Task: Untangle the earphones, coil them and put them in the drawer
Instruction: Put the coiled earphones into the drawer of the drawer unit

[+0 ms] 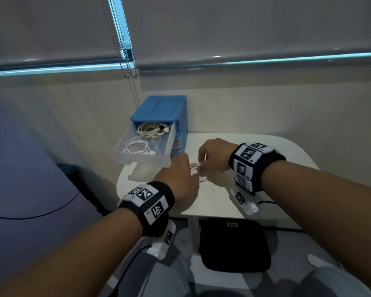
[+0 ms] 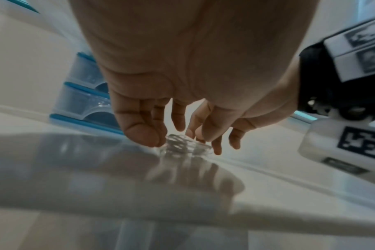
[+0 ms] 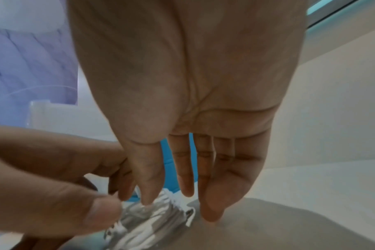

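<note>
Earphones [image 1: 198, 170]: light, limp cord, bunched near the bench's [image 1: 266, 163] left edge.
Hold: best taken by one loop.
Left hand [image 1: 178, 179]: grip relaxed, fingertips at the bundle.
Right hand [image 1: 212, 156]: grip unclear.

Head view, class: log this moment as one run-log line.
stage: handling earphones on table | left hand: at bundle | right hand: fingers on cord | drawer: open, two coiled sets inside

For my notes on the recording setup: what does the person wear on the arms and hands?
Both forearms are bare, with no sleeves or gloves. Each wrist carries a black fabric band covered with white square tiles printed with black coded markers. Below each band hangs a white plastic camera mount bearing another marker, with a dark cable.
</note>
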Tool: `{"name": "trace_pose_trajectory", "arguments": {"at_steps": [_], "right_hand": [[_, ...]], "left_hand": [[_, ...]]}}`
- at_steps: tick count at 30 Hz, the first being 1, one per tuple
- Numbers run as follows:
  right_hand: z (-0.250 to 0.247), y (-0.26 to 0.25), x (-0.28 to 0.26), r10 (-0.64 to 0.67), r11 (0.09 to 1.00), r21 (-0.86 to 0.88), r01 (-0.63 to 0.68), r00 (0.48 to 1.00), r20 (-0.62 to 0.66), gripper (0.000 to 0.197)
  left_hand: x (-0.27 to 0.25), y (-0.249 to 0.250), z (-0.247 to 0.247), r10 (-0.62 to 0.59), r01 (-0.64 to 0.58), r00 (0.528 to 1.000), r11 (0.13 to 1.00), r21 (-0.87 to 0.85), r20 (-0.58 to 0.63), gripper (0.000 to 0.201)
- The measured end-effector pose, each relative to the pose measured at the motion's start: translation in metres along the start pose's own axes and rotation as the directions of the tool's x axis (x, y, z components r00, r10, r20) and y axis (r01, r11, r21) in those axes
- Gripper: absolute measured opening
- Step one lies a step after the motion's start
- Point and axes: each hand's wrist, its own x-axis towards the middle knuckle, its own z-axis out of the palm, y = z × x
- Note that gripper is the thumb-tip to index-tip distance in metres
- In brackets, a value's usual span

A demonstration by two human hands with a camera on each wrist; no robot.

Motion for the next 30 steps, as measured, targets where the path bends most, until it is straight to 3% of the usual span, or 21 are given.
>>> {"name": "trace_pose_trajectory", "arguments": {"at_steps": [7, 11, 17, 22, 25, 27, 30], "right_hand": [[0.014, 0.0, 0.008, 0.04, 0.992, -0.119, -0.042, 0.999, -0.016, 0.036], [0.015, 0.005, 0.003, 0.089, 0.992, -0.09, -0.09, 0.996, -0.011, 0.03], [0.012, 0.016, -0.012, 0.14, 0.99, 0.026, -0.14, 0.99, 0.02, 0.028], [0.012, 0.026, -0.023, 0.111, 0.986, 0.127, -0.109, 0.994, -0.013, 0.045], [0.009, 0.029, -0.025, 0.016, 0.999, 0.032, -0.016, 1.0, 0.003, 0.054], [0.008, 0.03, -0.027, -0.043, 0.999, -0.011, 0.043, 0.999, 0.014, 0.047], [0.007, 0.037, -0.029, -0.054, 0.996, 0.073, 0.052, 0.998, 0.02, 0.017]], "left_hand": [[0.015, 0.002, 0.004, -0.108, 0.11, 0.993, 0.994, 0.026, -0.053, 0.043], [0.02, 0.01, 0.009, -0.091, 0.092, 0.995, 0.996, 0.014, -0.052, 0.02], [0.024, 0.022, 0.013, -0.029, 0.033, 0.998, 0.997, 0.074, -0.051, 0.012], [0.023, 0.026, 0.014, 0.084, -0.078, 0.995, 0.991, 0.11, -0.046, 0.017], [0.021, 0.03, 0.013, 0.147, -0.141, 0.988, 0.982, 0.124, -0.047, 0.017], [0.019, 0.033, 0.012, 0.189, -0.183, 0.981, 0.977, 0.107, -0.047, 0.016], [0.016, 0.035, 0.009, 0.256, -0.255, 0.964, 0.967, 0.028, -0.066, 0.006]]}}
